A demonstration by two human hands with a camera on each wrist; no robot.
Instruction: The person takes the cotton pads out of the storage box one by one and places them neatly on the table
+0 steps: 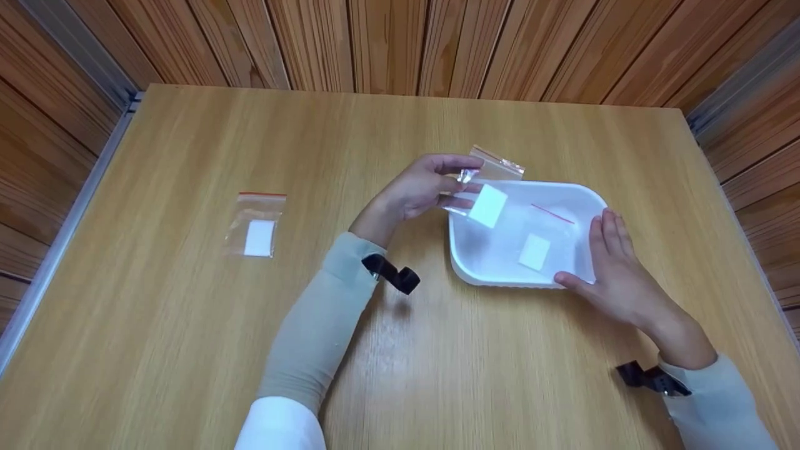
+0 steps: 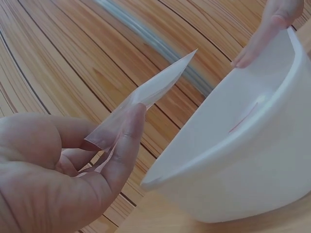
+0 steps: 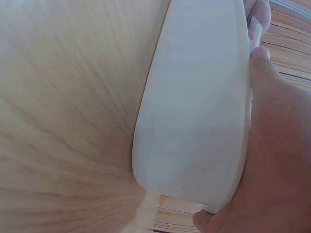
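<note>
My left hand (image 1: 415,187) pinches a clear zip bag (image 1: 489,205) with a white square piece inside, holding it over the left rim of a white plastic tub (image 1: 464,250). In the left wrist view the bag (image 2: 163,80) slants up from between thumb and fingers. Inside the tub lies another zip bag (image 1: 535,251) with a white piece and a red strip along its top. My right hand (image 1: 625,281) rests on the tub's right rim, fingers extended along it and thumb at the front corner. From the right wrist, the tub's outer wall (image 3: 194,107) fills the middle.
A third zip bag (image 1: 259,236) with a white piece and a red strip lies flat on the wooden table (image 1: 187,350), left of my left arm. Wood-plank walls (image 1: 387,47) stand behind the table and at both sides. Dark straps (image 1: 390,273) stick out from my sleeves.
</note>
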